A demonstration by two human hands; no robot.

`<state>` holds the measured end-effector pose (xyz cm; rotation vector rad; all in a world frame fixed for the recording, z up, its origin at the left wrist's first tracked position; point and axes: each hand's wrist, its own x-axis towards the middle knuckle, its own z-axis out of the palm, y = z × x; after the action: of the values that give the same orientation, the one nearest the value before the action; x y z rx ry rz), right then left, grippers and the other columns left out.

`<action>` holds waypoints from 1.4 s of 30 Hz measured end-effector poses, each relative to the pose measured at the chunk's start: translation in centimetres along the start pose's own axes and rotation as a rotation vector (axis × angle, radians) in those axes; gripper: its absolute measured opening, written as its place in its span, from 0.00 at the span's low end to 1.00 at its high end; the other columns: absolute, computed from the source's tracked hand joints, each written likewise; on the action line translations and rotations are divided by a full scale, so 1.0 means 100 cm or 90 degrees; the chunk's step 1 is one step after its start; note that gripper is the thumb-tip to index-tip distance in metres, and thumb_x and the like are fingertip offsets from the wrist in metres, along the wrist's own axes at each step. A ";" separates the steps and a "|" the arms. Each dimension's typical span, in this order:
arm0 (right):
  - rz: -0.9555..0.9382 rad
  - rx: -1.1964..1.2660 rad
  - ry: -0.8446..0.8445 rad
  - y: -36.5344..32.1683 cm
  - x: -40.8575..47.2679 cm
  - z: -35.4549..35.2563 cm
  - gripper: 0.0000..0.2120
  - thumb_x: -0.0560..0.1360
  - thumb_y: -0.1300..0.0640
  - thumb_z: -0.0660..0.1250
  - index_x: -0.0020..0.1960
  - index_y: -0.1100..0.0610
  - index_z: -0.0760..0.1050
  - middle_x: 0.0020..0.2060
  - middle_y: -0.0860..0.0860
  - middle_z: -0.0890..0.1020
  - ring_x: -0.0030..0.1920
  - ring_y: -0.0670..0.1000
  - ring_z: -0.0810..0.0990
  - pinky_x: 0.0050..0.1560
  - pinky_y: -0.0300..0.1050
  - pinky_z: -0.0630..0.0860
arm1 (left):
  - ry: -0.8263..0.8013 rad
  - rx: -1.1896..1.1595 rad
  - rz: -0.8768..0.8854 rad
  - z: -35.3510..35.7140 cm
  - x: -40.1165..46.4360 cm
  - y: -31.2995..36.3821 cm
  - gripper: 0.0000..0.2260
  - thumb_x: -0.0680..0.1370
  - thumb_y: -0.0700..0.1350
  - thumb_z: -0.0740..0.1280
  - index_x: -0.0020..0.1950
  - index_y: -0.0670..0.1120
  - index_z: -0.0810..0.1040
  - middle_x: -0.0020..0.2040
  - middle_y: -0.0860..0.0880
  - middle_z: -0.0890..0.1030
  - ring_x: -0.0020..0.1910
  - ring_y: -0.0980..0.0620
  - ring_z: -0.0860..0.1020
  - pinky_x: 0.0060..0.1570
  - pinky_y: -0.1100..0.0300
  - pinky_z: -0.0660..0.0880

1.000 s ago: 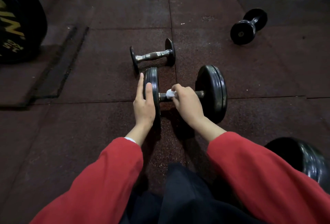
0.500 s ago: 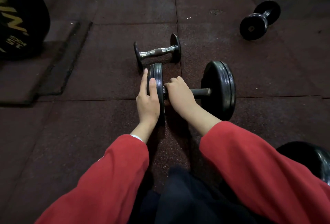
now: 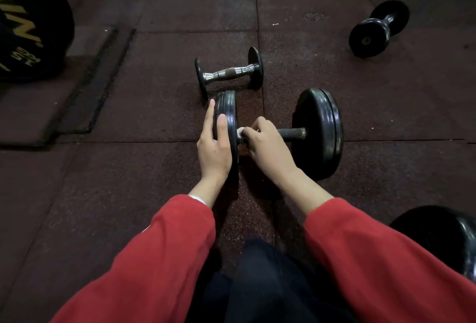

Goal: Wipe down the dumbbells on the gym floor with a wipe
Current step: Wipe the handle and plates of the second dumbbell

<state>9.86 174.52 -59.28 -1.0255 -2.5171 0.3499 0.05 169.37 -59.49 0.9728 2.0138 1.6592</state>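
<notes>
Kneeling on a dark rubber gym floor (image 3: pixel 154 206), I look down at my two hands in red sleeves, both on a black dumbbell (image 3: pixel 318 133) lying crosswise just in front of me. My left hand (image 3: pixel 215 145) lies flat, fingers straight, against the outer face of its left plate, bracing it. My right hand (image 3: pixel 265 143) is curled around the bar close to that plate, pinching a small white wipe (image 3: pixel 240 132) against the metal; only a sliver of the wipe shows past my fingers.

The plates are round, so I judge the main risk is rolling: if my flat left hand slips off the rim while I rub, the dumbbell could roll away or back toward my knees. My right fingers sit tight between bar and plate, so a shift could pinch them. The wipe is bunched small and may slide out of my grip or skip parts of the bar.

A smaller chrome-handled dumbbell (image 3: pixel 229 72) sits just beyond, nearly touching the left plate; a roll forward would knock it. Another black dumbbell (image 3: pixel 378 29) lies well apart to the far right, not yet reached.
</notes>
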 end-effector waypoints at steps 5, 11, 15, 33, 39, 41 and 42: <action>0.023 -0.054 0.057 0.019 -0.025 0.002 0.11 0.69 0.63 0.56 0.41 0.61 0.77 0.36 0.58 0.75 0.35 0.57 0.75 0.33 0.45 0.75 | -0.001 -0.003 0.001 0.001 0.000 0.001 0.24 0.76 0.53 0.53 0.72 0.48 0.66 0.71 0.51 0.69 0.65 0.66 0.63 0.60 0.83 0.56; 0.128 0.011 0.090 0.016 -0.017 -0.001 0.06 0.70 0.68 0.61 0.41 0.62 0.76 0.37 0.59 0.74 0.38 0.59 0.74 0.39 0.49 0.74 | 0.004 -0.002 0.001 0.001 0.000 0.001 0.24 0.77 0.53 0.53 0.72 0.49 0.66 0.71 0.51 0.69 0.66 0.64 0.64 0.59 0.83 0.56; 0.078 0.021 0.014 0.005 0.007 -0.001 0.05 0.72 0.67 0.64 0.45 0.63 0.79 0.42 0.60 0.75 0.45 0.60 0.74 0.47 0.51 0.71 | 0.007 0.007 0.010 0.001 0.001 0.000 0.24 0.77 0.53 0.53 0.71 0.48 0.66 0.71 0.50 0.69 0.64 0.66 0.64 0.58 0.84 0.56; 0.001 -0.003 -0.067 0.003 0.007 -0.001 0.12 0.72 0.69 0.61 0.53 0.63 0.77 0.52 0.61 0.74 0.50 0.61 0.72 0.53 0.51 0.69 | 0.005 0.007 0.012 0.000 -0.001 0.000 0.23 0.77 0.52 0.54 0.71 0.47 0.66 0.71 0.50 0.69 0.62 0.72 0.62 0.58 0.84 0.55; 0.042 -0.055 0.075 0.022 -0.035 0.015 0.16 0.69 0.68 0.54 0.48 0.63 0.78 0.45 0.60 0.77 0.45 0.58 0.72 0.51 0.47 0.72 | 0.006 0.010 0.014 0.001 -0.002 0.000 0.23 0.77 0.52 0.54 0.71 0.46 0.66 0.71 0.50 0.69 0.60 0.73 0.61 0.57 0.85 0.55; 0.088 -0.023 0.131 0.025 -0.031 0.013 0.12 0.70 0.71 0.60 0.48 0.63 0.78 0.44 0.60 0.76 0.43 0.58 0.74 0.50 0.46 0.71 | 0.005 0.007 0.013 0.001 -0.002 0.001 0.23 0.77 0.52 0.54 0.71 0.46 0.67 0.71 0.50 0.70 0.60 0.73 0.61 0.57 0.85 0.55; 0.101 0.001 0.144 0.024 -0.026 0.010 0.10 0.70 0.72 0.63 0.48 0.63 0.78 0.43 0.60 0.75 0.43 0.58 0.74 0.48 0.44 0.70 | 0.005 0.007 0.013 0.000 -0.001 0.001 0.23 0.77 0.52 0.54 0.71 0.46 0.67 0.71 0.50 0.70 0.60 0.73 0.61 0.57 0.85 0.55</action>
<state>12.54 174.28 -61.76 -1.1969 -2.2415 0.2633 0.20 169.30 -59.45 0.9944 2.0270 1.6667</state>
